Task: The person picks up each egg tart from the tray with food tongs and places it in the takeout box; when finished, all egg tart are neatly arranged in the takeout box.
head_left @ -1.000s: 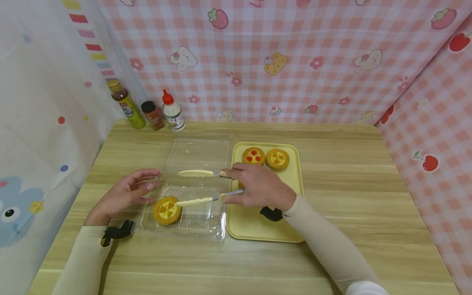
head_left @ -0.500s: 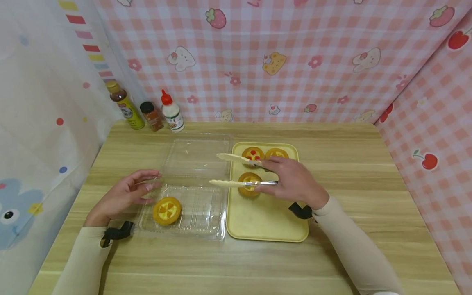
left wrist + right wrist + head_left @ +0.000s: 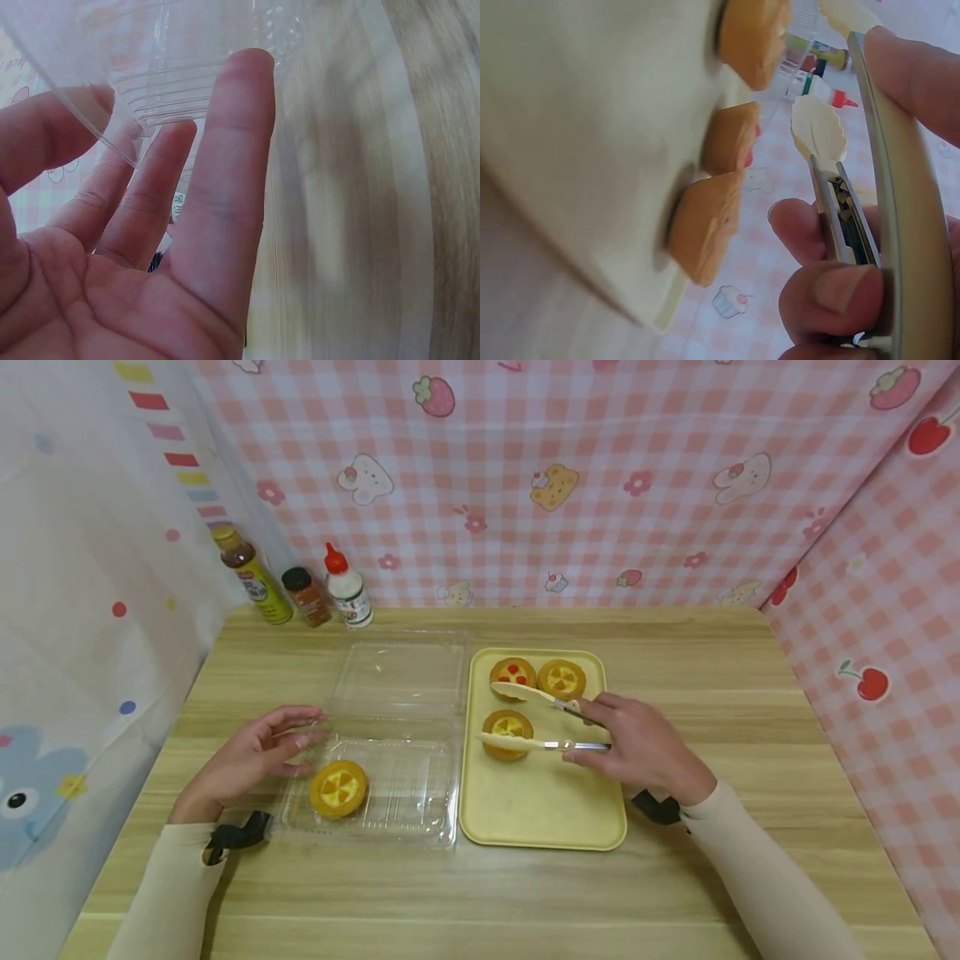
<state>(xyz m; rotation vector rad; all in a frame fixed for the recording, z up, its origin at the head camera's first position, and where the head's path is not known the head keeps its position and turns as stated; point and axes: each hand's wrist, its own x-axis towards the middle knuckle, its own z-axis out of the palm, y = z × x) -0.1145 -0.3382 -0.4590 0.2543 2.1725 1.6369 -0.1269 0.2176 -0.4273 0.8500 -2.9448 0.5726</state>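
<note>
My left hand [image 3: 255, 752] is at the left edge of the hinged clear plastic container [image 3: 408, 785], fingers spread and fairly straight; the left wrist view shows fingertips right at its ribbed wall [image 3: 169, 94]. One tart [image 3: 339, 788] with orange pieces lies in the container's base. My right hand [image 3: 641, 743] grips tongs [image 3: 558, 745] with cream scalloped tips, their arms apart. The tongs reach over the yellow tray [image 3: 543, 806]; the lower tip overlaps the front tart [image 3: 507, 727], the upper one overlaps the red-topped tart [image 3: 513, 673]. Another orange-topped tart [image 3: 562, 679] sits at the tray's back right.
At the back left of the wooden table [image 3: 480, 902] stand a yellow-labelled bottle [image 3: 258, 585], a black-capped spice jar [image 3: 307, 597] and a white bottle [image 3: 348, 593] with a red nozzle. The container's lid [image 3: 405, 672] lies folded back. Checkered cloth [image 3: 480, 527] hangs behind.
My right hand has moved right with the tongs, from over the clear container to over the tray. The tart in the container stays where it was, and my left hand has barely moved.
</note>
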